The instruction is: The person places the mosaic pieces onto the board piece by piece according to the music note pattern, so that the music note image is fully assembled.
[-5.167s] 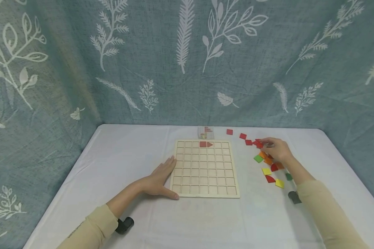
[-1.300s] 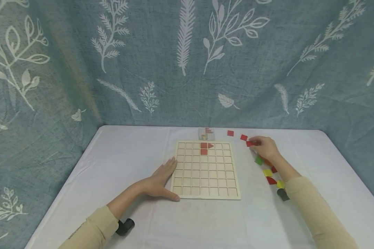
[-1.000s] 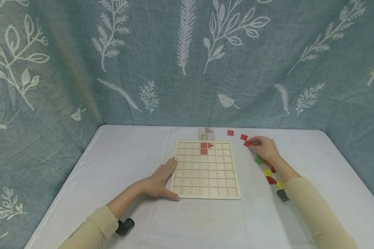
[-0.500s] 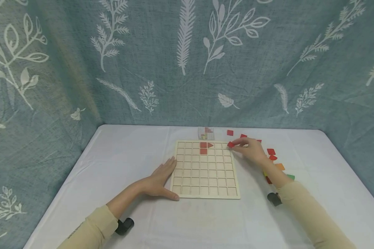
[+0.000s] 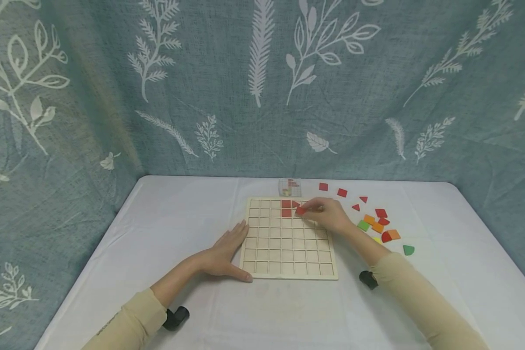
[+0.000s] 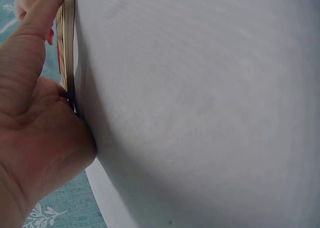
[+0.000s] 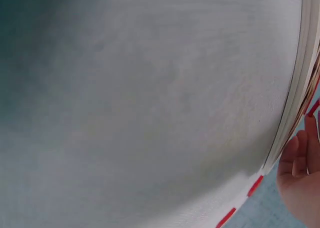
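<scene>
A wooden grid board (image 5: 286, 243) lies flat on the white table. Two red square tiles (image 5: 286, 208) sit one below the other in its upper cells, with a red triangle tile (image 5: 295, 204) right of the top one. My right hand (image 5: 328, 214) pinches another red square tile (image 5: 300, 211), tilted, over the second row beside the lower square. My left hand (image 5: 220, 253) rests along the board's left edge, thumb at the near corner and fingers extended. In the left wrist view, the board's edge (image 6: 70, 48) shows beside the left palm (image 6: 40, 133).
A small picture card (image 5: 289, 187) with a grid pattern lies behind the board. Right of it are loose red squares (image 5: 342, 192) and small red triangles (image 5: 363, 199). Farther right lie green (image 5: 363, 225), orange (image 5: 378, 227) and red pieces, some hidden by the right forearm.
Since the oldest frame, a second red square has appeared below the first on the board. My right hand has picked up another red square and carried it left over the board. My left hand stays put.
</scene>
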Tool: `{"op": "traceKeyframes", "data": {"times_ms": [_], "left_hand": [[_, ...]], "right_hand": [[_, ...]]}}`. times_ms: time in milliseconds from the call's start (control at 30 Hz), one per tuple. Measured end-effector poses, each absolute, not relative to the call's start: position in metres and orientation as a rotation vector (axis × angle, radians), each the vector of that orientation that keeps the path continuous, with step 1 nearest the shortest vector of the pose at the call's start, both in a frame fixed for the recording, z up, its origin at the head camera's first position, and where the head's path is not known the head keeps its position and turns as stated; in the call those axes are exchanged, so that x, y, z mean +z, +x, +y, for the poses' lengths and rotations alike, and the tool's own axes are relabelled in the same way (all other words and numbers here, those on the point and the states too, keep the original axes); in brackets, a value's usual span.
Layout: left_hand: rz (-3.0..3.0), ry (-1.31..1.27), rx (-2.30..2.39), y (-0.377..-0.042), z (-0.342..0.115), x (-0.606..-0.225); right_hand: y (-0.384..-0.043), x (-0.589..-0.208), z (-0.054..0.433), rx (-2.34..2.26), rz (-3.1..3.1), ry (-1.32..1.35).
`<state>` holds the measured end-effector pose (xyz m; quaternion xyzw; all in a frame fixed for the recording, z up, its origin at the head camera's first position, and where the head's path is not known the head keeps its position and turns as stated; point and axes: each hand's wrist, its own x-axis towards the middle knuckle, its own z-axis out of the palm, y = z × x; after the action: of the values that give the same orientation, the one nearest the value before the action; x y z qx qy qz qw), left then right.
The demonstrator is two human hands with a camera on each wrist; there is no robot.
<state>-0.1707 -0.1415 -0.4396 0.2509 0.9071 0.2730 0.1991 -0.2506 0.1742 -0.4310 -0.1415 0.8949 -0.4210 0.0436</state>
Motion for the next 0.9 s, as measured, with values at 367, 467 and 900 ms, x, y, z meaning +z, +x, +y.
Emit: {"op": "traceKeyframes", "data": {"times_ms": [367, 467, 900], "left_hand": [[2.541, 0.697, 0.75, -0.172, -0.1419, -0.4426], [2.541, 0.692, 0.744, -0.1729, -0.1421, -0.4434], [2.537, 0.674, 0.744, -0.1716, -0.1407, -0.4413]], "right_hand": [[-0.2555, -0.4317, 0.1667, -1.137, 2.829, -0.733], [-0.2551, -0.431, 0.1657, -1.128, 2.819, -0.753], [-0.2474, -0.4265, 0.1713, -1.226, 2.767, -0.563]]}}
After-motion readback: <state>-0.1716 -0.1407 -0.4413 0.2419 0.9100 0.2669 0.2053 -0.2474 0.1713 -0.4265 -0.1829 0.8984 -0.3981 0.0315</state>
